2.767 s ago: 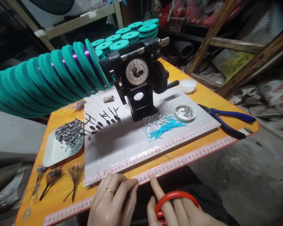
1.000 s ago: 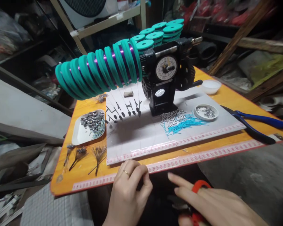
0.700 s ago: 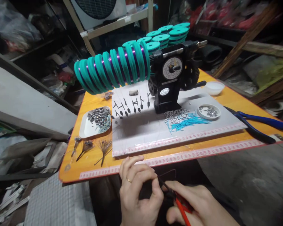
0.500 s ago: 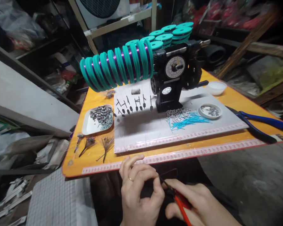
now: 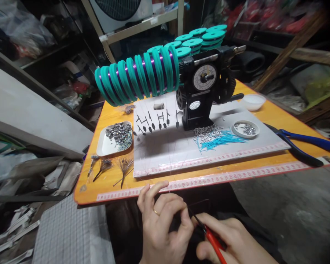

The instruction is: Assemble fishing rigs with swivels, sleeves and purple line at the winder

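In the head view, the red-handled scissors (image 5: 213,240) were held in front of the table (image 5: 85,178), blades at the left fingertips; they were judged light and stiff, best gripped by the handles. The fine line (image 5: 203,200) was judged springy, slippery, best pinched. The handles were clasped in the right hand (image 5: 232,234); by the left hand (image 5: 162,220), outer fingers raised, the line was apparently pinched.
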### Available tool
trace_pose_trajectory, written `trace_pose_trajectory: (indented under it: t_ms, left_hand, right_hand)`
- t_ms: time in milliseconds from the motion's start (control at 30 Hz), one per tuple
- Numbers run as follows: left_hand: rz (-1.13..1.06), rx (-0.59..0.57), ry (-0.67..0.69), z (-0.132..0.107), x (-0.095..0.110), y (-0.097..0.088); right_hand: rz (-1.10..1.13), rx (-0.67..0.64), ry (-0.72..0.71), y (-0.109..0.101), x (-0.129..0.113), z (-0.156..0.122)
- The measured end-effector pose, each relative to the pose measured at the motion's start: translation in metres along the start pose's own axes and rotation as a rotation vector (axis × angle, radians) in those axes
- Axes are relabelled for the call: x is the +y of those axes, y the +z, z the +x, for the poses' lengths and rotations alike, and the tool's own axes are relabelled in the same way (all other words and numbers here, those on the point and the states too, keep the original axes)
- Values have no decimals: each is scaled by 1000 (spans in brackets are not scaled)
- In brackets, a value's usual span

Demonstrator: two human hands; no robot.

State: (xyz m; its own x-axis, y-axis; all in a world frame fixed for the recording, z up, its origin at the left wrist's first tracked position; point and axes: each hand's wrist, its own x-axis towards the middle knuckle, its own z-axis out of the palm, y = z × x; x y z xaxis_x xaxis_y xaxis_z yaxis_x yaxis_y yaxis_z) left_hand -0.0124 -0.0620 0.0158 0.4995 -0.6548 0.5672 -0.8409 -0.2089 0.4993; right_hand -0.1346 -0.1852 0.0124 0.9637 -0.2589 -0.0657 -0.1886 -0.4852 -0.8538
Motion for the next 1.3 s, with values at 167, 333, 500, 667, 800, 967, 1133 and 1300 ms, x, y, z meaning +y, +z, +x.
trace_pose_trajectory:
  t_ms: [167,333,500,667,800,967,1133,1300]
  left_hand:
    - [33,35,-47,-1,2,2]
    - [13,38,-81,-1,7,6]
    - [43,35,-12,-6,-9,-5]
    - [68,110,7,-17,-32,-29]
    - [15,183,44,-25,-25,-31]
    - [-55,40,242,-14,-8,-21]
    - [-60,-268,397,11,-5,-9]
    - [-161,-304,316,11,-16,-3]
  right_hand:
    - [-47,19,-39,5,8,-1]
    - [7,13,19,9,15,-1]
    - [304,-71,134,6,29,-8]
    - [287,96,105,9,43,-10]
    - [306,196,220,25,34,5]
    - [340,256,140,23,16,14]
    - [219,276,25,2,10,2]
    - [122,334,-119,-9,21,5]
